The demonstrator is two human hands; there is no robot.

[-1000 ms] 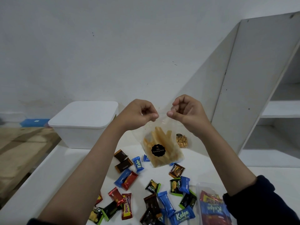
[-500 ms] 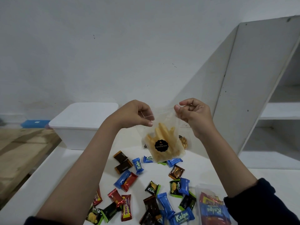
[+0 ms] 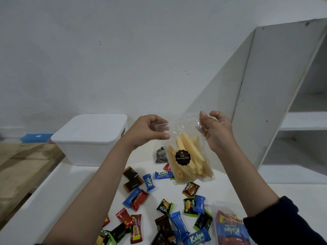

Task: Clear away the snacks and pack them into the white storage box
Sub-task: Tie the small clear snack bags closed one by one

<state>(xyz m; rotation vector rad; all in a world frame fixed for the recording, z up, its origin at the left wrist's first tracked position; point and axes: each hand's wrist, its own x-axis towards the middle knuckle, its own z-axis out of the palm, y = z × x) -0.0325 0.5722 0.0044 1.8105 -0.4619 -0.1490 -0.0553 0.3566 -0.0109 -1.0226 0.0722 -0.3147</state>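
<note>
A: So what's sitting nearest? A clear tub [image 3: 215, 209] holding red and blue packets, and loose candies [image 3: 149, 182] lying all over the tabletop [image 3: 67, 188].

B: Yep, and the left hand [image 3: 146, 131] and right hand [image 3: 215, 131] are each pinching a top corner of the potato stick bag [image 3: 187, 156], grip closed, bag hanging above the candies. The white storage box [image 3: 88, 138] is sitting behind, lid on.

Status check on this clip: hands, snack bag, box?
Both hands, left hand and right hand, pinch clear bag of potato sticks by top corners, above table. White storage box lid on. Wrapped candies loose on table.
</note>
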